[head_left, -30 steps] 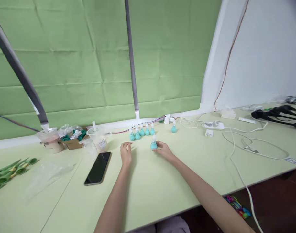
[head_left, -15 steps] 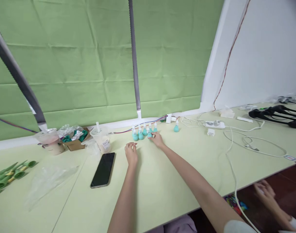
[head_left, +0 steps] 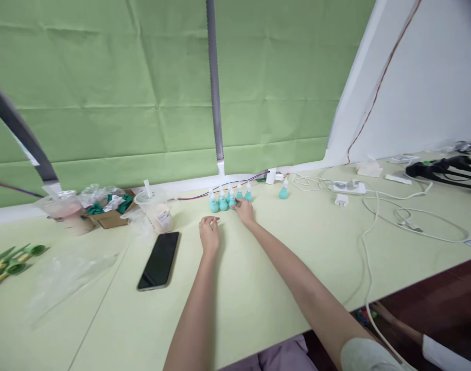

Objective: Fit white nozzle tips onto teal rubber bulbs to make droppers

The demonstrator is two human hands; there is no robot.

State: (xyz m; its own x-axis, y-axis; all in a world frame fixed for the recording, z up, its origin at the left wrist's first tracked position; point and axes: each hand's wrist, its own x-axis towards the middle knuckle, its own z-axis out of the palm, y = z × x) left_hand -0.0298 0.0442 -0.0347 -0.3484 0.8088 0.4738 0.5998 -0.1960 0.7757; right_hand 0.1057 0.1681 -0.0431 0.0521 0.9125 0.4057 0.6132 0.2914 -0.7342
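Several small teal squeeze bottles with white nozzle tips stand upright in a tight group on the table, among them a front-left bottle [head_left: 214,206]. My right hand [head_left: 244,210] has its thumb and fingers closed on the front-right bottle [head_left: 232,202] of that group, which touches or nearly touches its neighbours. My left hand [head_left: 209,230] rests just in front of the group, fingers curled together, with nothing visible in it. Another teal bottle [head_left: 283,191] stands alone to the right.
Left of my arms lie a black phone [head_left: 158,262], a drink cup [head_left: 155,211], a cardboard box [head_left: 112,217], another cup [head_left: 71,216] and a plastic bag [head_left: 73,273]. On the right are a power strip [head_left: 348,187] and white cables [head_left: 368,257]. Another person's arm [head_left: 401,327] shows below the table edge.
My right hand has moved slightly left with its bottle, closer in to the front of the group. My left hand stays in front, its fingers curled. The view has shifted a little.
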